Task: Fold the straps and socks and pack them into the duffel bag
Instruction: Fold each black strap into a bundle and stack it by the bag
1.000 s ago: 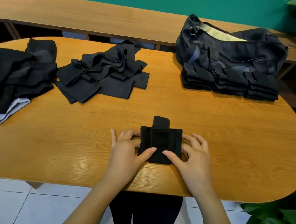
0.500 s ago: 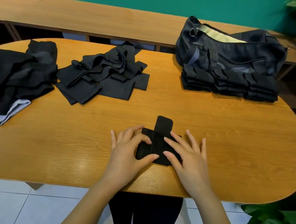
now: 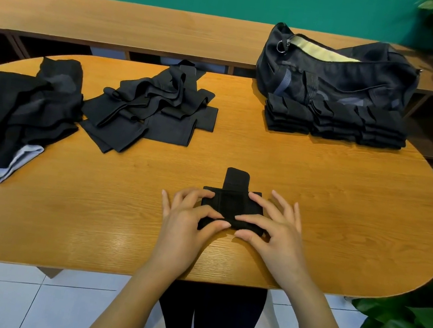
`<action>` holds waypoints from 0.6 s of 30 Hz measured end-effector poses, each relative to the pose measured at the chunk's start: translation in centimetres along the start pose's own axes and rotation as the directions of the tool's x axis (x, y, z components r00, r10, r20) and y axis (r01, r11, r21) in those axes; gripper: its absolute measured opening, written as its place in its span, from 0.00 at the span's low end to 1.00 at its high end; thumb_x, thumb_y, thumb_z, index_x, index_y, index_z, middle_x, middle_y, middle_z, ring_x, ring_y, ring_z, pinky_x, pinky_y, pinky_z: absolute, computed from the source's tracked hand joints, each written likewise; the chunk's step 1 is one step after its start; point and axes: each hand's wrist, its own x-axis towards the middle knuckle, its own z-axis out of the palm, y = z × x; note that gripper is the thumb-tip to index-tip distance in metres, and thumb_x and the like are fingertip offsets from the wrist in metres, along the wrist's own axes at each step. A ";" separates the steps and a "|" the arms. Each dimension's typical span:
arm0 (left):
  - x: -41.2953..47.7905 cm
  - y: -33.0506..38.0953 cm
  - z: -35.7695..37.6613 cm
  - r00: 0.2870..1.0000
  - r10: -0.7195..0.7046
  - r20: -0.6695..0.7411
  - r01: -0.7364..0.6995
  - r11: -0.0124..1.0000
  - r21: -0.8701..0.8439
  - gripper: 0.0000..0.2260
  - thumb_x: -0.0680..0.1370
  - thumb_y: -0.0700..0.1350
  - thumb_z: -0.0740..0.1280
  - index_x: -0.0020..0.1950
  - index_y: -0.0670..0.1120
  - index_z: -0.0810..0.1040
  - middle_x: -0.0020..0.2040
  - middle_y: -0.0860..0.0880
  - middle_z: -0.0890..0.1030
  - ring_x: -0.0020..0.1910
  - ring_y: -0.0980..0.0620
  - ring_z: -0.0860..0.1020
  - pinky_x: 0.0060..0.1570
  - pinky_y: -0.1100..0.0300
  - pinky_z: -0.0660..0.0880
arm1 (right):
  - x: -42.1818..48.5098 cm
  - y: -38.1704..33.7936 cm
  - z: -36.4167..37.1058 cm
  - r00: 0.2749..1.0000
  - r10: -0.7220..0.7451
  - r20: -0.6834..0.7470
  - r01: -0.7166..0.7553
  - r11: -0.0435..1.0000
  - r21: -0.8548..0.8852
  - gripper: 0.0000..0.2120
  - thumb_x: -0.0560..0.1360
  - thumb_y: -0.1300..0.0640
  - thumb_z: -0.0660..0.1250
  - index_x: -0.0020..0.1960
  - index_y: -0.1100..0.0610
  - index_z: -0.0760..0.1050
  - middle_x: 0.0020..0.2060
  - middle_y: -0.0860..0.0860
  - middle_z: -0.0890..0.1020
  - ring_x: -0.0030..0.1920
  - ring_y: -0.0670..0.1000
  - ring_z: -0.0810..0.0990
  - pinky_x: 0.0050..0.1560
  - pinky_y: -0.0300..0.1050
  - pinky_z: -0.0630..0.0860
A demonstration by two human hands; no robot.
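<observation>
A black strap (image 3: 232,202), folded into a small square with a tab sticking out toward the far side, lies on the wooden table (image 3: 343,212) near its front edge. My left hand (image 3: 186,218) pinches the strap's near left edge between thumb and fingers. My right hand (image 3: 274,229) pinches its near right edge, index finger lying on top. A loose pile of unfolded black straps (image 3: 150,108) sits at the back left. Folded black pieces are stacked in a row (image 3: 335,123) in front of the dark duffel bag (image 3: 337,75), whose top is unzipped.
A heap of dark garments (image 3: 6,107) with a pale lining covers the table's left end. A long wooden bench (image 3: 118,23) runs behind the table under a green wall. Leafy plants (image 3: 427,310) stand at the right, one more at the top right corner.
My hands moved from the strap's sides onto it. The right hand pressed flat across it half a second ago; now both pinch its near edge, and the strap looks more compact.
</observation>
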 end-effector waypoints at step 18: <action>0.1 0.0 -0.1 0.999 0.009 0.040 -0.010 1.000 0.024 0.17 0.73 0.63 0.62 0.48 0.55 0.84 0.66 0.60 0.73 0.70 0.54 0.62 0.72 0.36 0.39 | 0.2 0.2 0.0 0.999 0.034 -0.009 -0.033 0.997 0.068 0.15 0.69 0.32 0.62 0.51 0.34 0.79 0.68 0.29 0.67 0.76 0.43 0.53 0.75 0.54 0.38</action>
